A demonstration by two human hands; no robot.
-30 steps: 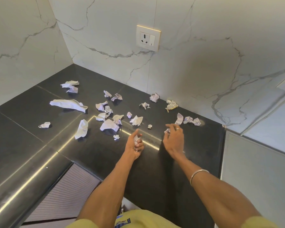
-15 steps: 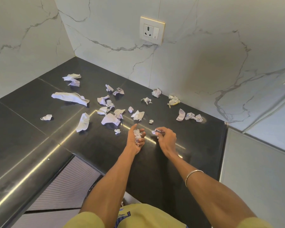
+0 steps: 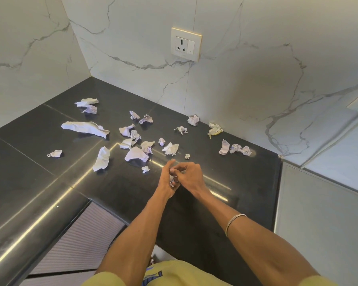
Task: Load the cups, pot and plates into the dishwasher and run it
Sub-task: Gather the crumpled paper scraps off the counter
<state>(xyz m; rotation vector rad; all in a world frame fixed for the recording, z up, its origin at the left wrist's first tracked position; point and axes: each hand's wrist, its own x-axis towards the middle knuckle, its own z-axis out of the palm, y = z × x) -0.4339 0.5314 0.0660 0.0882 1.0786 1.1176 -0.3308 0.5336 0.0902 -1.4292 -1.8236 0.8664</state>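
Observation:
No cup, pot, plate or dishwasher is in view. My left hand [image 3: 168,178] grips a small wad of crumpled white paper scraps [image 3: 171,179] over the black countertop [image 3: 246,182]. My right hand [image 3: 191,174] meets it from the right, fingertips pinching a scrap against the wad in the left palm. Several more crumpled paper scraps [image 3: 135,154] lie scattered on the counter beyond my hands, from a long strip [image 3: 85,129] at the left to a few pieces [image 3: 236,148] by the wall at the right.
White marble walls form a corner behind the counter, with a wall socket [image 3: 186,44] on the back wall. A grey panel [image 3: 322,234] stands to the right of the counter. A ribbed cabinet front [image 3: 79,240] sits under the counter's rounded front edge.
My right hand lifted a scrap from the counter and carried it left to my left hand. The two hands now touch. The left hand kept its wad.

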